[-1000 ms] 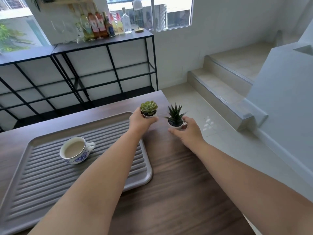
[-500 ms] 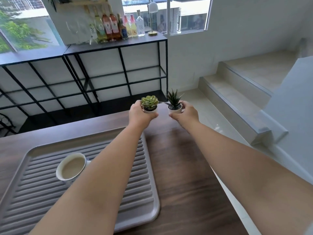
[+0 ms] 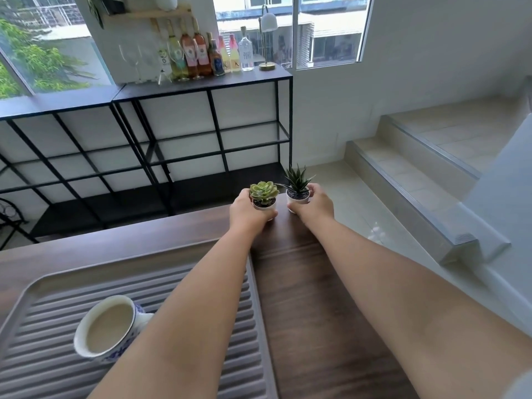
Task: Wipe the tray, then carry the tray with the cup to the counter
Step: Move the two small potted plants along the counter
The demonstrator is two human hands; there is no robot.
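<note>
So far you have neither wiped nor carried anything, as far as this view shows: no cloth is in sight, and the ribbed grey tray point(image 3: 253, 326) lies on the wooden table point(image 3: 316, 312) at about 8 o'clock from your hands. The blue-patterned cup point(image 3: 108, 329), full of a pale milky drink, stands on the tray's near left part. Both steps of the task are left, and I'd judge you are clearing the two little plants out of the way first.

Your left hand point(image 3: 247, 210) has its fingers curled round the white pot of the rosette succulent point(image 3: 263, 192), at the table's far edge, 12 o'clock. Your right hand point(image 3: 315, 204) grips the white pot of the spiky succulent point(image 3: 296, 182) just beside it, at 1 o'clock. The pots sit close together but apart. Whether either pot rests on the table yet, I cannot tell.
</note>
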